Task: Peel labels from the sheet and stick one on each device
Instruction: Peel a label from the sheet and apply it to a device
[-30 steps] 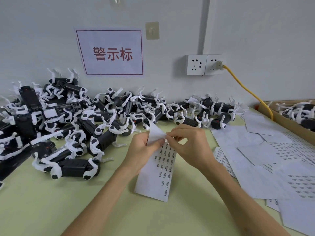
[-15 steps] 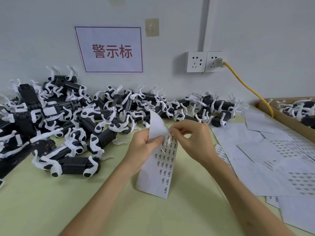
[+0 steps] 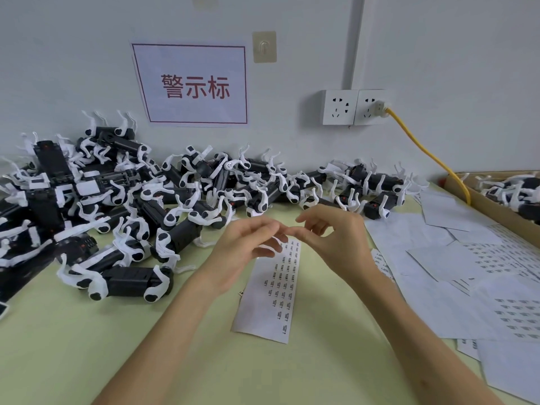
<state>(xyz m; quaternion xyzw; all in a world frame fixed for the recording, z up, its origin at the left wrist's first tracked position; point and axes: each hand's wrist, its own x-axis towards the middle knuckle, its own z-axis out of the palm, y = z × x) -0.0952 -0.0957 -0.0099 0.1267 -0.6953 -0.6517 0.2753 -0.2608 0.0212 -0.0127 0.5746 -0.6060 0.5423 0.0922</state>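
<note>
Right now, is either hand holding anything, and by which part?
Cannot tell. The label sheet lies flat on the table, ungripped. The left hand and right hand meet fingertips above its top end; any peeled label there is too small to see.

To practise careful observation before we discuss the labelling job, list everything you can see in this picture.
devices: many, black with white clips, heaped along the wall, left and centre
label sheet: one, white with dark print, lying flat, centre
loose sheets: several, white, right side
cardboard box: one, brown, far right, holding more devices
sign: one, white, red characters, wall
sockets: two, white, wall
cable: one, yellow, right socket towards box
table: one, pale green
left hand, right hand: bare, fingertips meeting above the sheet's top end
</note>
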